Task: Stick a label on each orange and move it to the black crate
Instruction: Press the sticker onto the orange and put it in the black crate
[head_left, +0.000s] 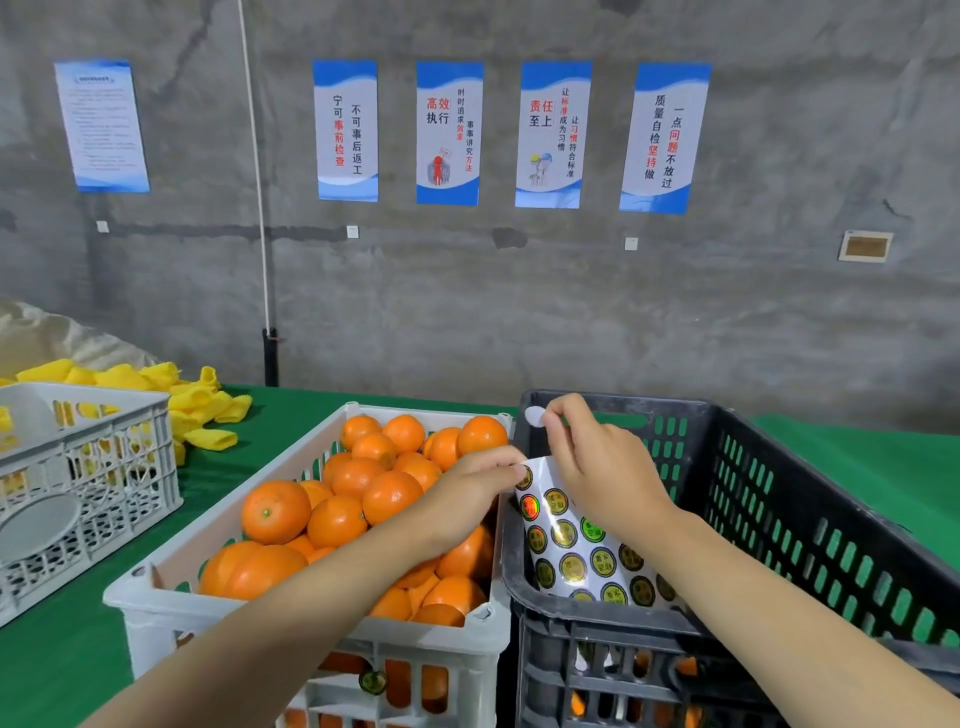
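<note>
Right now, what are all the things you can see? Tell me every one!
oranges: many, orange, heaped in the white crate
white crate: one, white, centre of the table
black crate: one, black, right beside it
sticker sheet: one, white with gold-green round labels, over the black crate's left rim
peeled label: one, pale back showing, above the sheet
left crate: one, white, far left
foam nets: heap, yellow, behind the left crate
table cover: one, green, under everything
posters: five, blue-white, on the grey wall
left hand: one, holds the sheet's top edge
right hand: one, pinches the peeled label
</note>
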